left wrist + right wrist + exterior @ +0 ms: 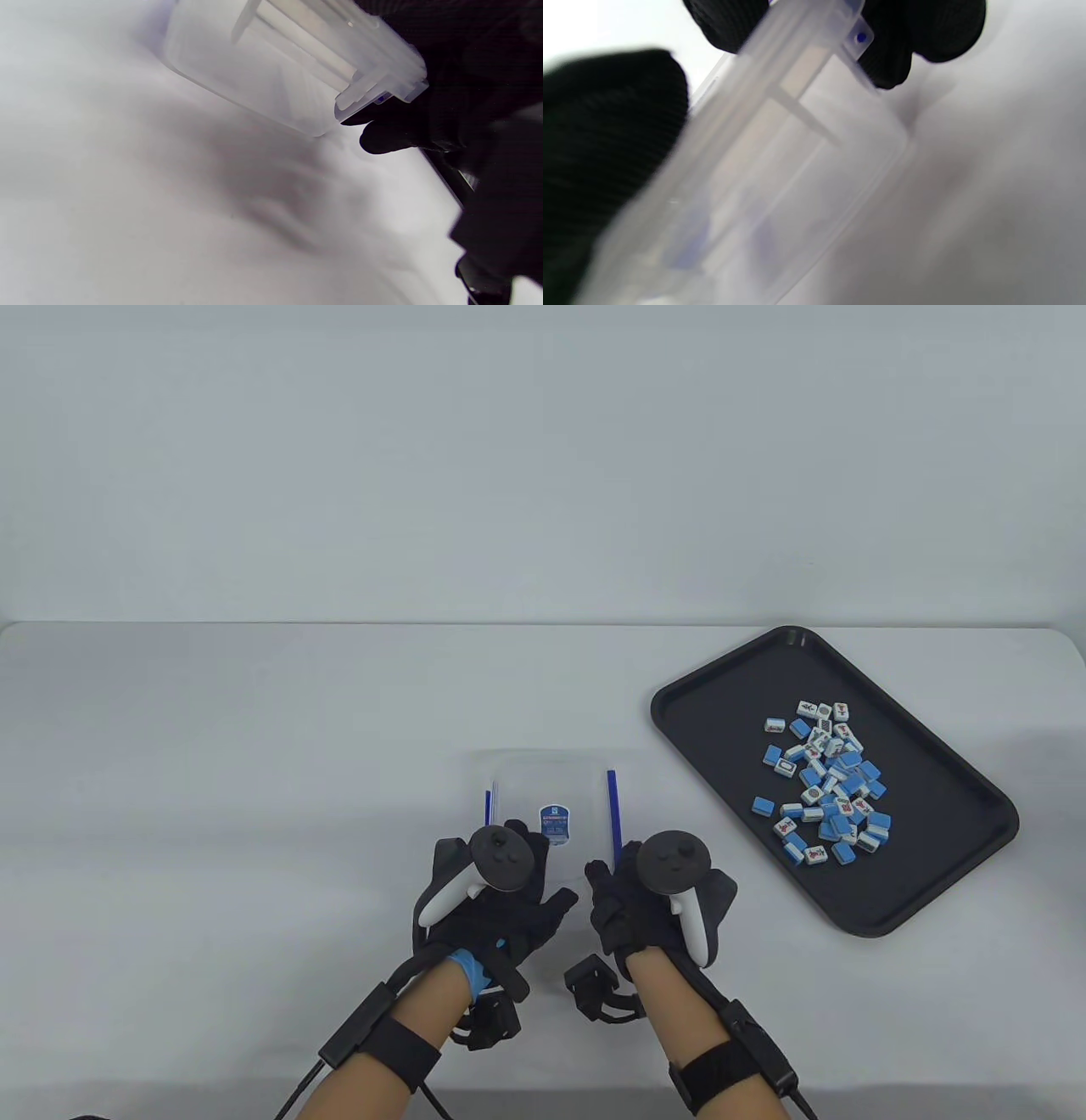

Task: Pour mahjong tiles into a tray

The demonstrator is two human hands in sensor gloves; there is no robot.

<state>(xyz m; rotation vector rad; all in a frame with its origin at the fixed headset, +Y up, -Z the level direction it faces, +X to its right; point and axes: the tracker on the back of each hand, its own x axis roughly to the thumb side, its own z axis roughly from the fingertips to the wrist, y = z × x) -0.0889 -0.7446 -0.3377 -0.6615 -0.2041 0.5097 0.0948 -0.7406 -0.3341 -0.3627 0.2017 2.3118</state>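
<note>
Mahjong tiles [827,782], roughly 45, fill 1 tray [704,721]; 2 hands' fingers [895,55] grasp 1 box [547,802].

The tray [704,712] is plain black, and the mahjong tiles [827,785] in it are white on their faces with red, green and dark marks, and bright blue on their backs. The container [550,797] is clear, frosted plastic with dark blue strips along two sides and a small blue and white label on it. Both the left hand [492,899] and the right hand [653,899] wear black gloves with black and white trackers, over a pale grey-white worktop [254,746]
</note>
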